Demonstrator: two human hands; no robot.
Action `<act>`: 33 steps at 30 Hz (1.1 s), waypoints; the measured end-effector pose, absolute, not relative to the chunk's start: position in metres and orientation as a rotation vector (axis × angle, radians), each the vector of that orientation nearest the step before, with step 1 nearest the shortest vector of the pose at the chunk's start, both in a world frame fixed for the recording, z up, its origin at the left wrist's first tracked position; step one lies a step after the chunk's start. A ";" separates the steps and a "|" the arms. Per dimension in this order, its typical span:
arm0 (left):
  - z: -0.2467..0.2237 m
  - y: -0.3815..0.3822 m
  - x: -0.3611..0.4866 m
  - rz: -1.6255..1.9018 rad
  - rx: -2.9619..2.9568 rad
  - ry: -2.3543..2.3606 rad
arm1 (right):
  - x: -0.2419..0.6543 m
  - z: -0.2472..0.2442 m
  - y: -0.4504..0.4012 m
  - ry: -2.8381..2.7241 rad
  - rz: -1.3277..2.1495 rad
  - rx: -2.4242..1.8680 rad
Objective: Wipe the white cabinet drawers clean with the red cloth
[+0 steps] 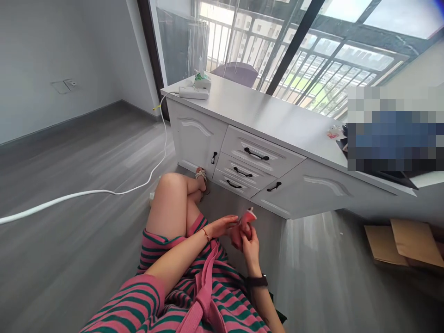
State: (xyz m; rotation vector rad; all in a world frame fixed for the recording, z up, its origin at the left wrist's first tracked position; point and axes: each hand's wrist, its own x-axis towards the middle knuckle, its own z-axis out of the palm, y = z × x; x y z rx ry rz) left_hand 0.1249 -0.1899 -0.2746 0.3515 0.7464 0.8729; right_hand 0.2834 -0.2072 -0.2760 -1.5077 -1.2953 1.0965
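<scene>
Over my lap, my right hand (251, 245) grips a small red-pink, soft-looking item (237, 238) with a pale edge and a dark bit at its top. Its exact kind does not show. A black band circles the right wrist. My left hand (222, 225) comes in from the left, fingers stretched out, with the fingertips close against the item's side. Whether they touch it I cannot tell. A thin red bracelet (206, 235) is on that wrist.
A white cabinet (274, 113) with black handles stands ahead, below a window. On it are a tissue box (202, 81), a power strip (193, 93) and a small clear packet (333, 132). A white cable (114, 192) crosses the floor at left. Cardboard (412, 243) lies at right.
</scene>
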 end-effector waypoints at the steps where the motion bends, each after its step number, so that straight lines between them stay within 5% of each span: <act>1: -0.276 -0.191 0.129 0.876 0.415 0.711 | 0.282 -0.275 -0.206 -1.378 1.011 -1.525; 6: -0.277 -0.192 0.138 0.935 0.607 0.733 | 0.274 -0.271 -0.192 -1.554 0.813 -1.590; 19: -0.299 -0.173 0.135 1.179 0.260 0.936 | 0.242 -0.282 -0.162 -1.629 1.073 -1.383; 26: -0.301 -0.147 0.132 1.103 0.285 0.951 | 0.250 -0.321 -0.117 -0.922 1.374 -1.431; 33: -0.292 -0.001 0.089 1.200 0.103 1.331 | 0.263 -0.331 -0.087 -0.301 1.548 -1.309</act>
